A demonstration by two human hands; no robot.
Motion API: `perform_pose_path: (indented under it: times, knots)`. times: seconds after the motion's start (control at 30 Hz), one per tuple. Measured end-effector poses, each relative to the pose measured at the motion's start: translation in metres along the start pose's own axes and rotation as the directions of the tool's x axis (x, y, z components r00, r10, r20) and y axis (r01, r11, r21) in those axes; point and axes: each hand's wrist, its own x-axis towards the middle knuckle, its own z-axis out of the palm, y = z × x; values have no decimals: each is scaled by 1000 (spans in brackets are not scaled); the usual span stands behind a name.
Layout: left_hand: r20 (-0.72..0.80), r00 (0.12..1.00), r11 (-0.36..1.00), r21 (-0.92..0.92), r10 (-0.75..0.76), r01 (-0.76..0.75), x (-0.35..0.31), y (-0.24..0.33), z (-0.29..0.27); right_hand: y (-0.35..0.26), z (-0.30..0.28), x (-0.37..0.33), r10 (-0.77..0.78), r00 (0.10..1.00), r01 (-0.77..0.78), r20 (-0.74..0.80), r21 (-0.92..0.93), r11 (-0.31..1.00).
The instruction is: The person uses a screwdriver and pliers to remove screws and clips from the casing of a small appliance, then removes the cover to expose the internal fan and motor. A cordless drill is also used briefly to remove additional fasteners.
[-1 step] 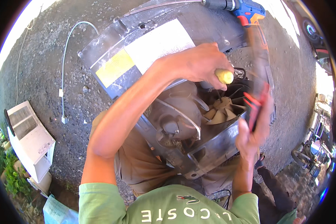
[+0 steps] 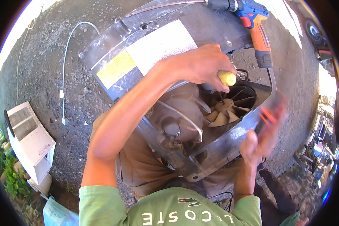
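Observation:
My left hand (image 2: 205, 64) is closed around a tool with a yellow handle (image 2: 226, 78), its rounded end toward me; most of the tool is hidden. Below it lies a dirty metal unit: a dark domed compressor (image 2: 175, 113) beside a pale fan (image 2: 224, 109), within a dark metal frame (image 2: 218, 145). Out by the frame's right side, my right hand (image 2: 261, 143) grips a tool with a red-and-black handle (image 2: 269, 116). Motion smears this tool, so its kind cannot be made out; a grey shaft seems to reach up from it.
A dark panel (image 2: 214, 28) carrying white and yellow labels lies beyond the unit, with a blue-and-orange cordless drill (image 2: 260, 37) at its right. A pale cable (image 2: 65, 64) and a white box-like appliance (image 2: 34, 143) are on the left. Someone's legs (image 2: 277, 188) show at lower right.
My right hand has swung outward to the right with the red-and-black-handled tool, uncovering the drill's grip and more of the fan. My left hand has stayed in place.

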Motion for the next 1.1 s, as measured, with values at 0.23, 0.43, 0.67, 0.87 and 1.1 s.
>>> perform_pose_path:
  times: [0.23, 0.43, 0.67, 0.87, 1.1]
  knots:
    - [-178, 981, 994, -52, 81, -92, 3, 0, -3, 10, 12, -1, -51, 977, 118, 207, -327, 938]
    - [-130, 990, 999, 14, 45, -43, 3, 1, -1, 14, 7, -7, 154, 928, -71, 339, -245, 967]
    - [1, 1000, 999, 48, -20, 20, -1, -2, -2, 4, 8, 8, -3, 963, 87, 270, -300, 950]
    - [-6, 999, 998, 57, -37, 37, 0, -1, -2, -3, -16, -6, -83, 996, 86, 30, -148, 985]
    - [65, 995, 988, 140, -74, 64, 2, 0, -5, 38, -31, -35, 69, 997, -74, -30, -200, 977]
